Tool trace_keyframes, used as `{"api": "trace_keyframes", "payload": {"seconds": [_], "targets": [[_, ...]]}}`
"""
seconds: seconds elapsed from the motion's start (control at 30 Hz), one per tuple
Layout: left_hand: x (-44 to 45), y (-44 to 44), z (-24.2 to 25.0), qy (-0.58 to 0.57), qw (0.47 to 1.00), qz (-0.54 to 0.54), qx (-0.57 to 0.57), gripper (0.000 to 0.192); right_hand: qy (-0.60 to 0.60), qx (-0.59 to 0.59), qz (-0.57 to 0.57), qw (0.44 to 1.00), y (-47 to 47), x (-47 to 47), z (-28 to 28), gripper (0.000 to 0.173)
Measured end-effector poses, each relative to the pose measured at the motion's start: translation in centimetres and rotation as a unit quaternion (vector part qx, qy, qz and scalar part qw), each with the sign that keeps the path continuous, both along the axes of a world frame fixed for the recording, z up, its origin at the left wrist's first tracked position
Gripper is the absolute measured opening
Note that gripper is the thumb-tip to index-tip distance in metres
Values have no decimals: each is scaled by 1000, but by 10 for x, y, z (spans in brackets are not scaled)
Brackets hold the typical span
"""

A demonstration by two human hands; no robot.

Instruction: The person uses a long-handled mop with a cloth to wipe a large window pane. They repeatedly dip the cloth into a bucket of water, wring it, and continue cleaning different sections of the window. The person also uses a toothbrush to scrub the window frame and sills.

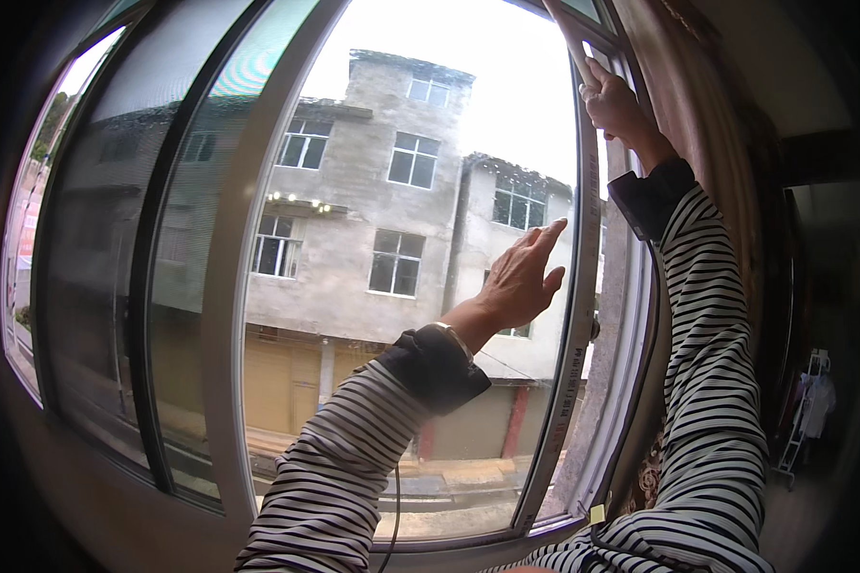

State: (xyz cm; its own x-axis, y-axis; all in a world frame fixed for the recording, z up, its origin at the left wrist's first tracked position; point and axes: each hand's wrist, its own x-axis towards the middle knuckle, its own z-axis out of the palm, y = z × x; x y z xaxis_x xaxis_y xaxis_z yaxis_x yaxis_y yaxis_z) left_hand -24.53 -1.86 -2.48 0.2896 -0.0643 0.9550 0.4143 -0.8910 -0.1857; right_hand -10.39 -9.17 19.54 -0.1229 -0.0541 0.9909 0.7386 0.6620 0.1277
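My right hand (611, 104) is raised at the upper right, its fingers wrapped around a pale, rod-like handle (575, 46). The far end of that handle runs out of the top of the view. It lies along the dark edge of a sliding window sash (572, 372). Lower and to the left, my left hand (519, 279) holds nothing, with its thumb apart from the extended fingers. It is in front of the window glass (430, 215); whether it touches the pane I cannot tell. Droplets or streaks mark parts of the glass.
A screened window panel (100, 286) and a wide frame post (254, 215) stand at left. A brown curtain (688, 107) hangs beside my right arm. A dark cable (394, 501) dangles below my left sleeve. Behind at right stands a white rack (803, 415) with clothing.
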Motion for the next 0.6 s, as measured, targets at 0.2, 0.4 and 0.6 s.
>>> {"api": "trace_keyframes", "payload": {"seconds": [0.2, 0.4, 0.6], "targets": [[-36, -20, 17, -44, 999, 16, 26, 63, -77, 104, -57, 990, 17, -22, -12, 49], [-48, -48, 12, -118, 991, 61, 10, 61, -86, 97, -32, 991, 51, 2, -122, 55], [-4, -62, 34, -164, 980, 65, -89, 72, -98, -5, 32, 995, 35, 37, -270, 60]]}}
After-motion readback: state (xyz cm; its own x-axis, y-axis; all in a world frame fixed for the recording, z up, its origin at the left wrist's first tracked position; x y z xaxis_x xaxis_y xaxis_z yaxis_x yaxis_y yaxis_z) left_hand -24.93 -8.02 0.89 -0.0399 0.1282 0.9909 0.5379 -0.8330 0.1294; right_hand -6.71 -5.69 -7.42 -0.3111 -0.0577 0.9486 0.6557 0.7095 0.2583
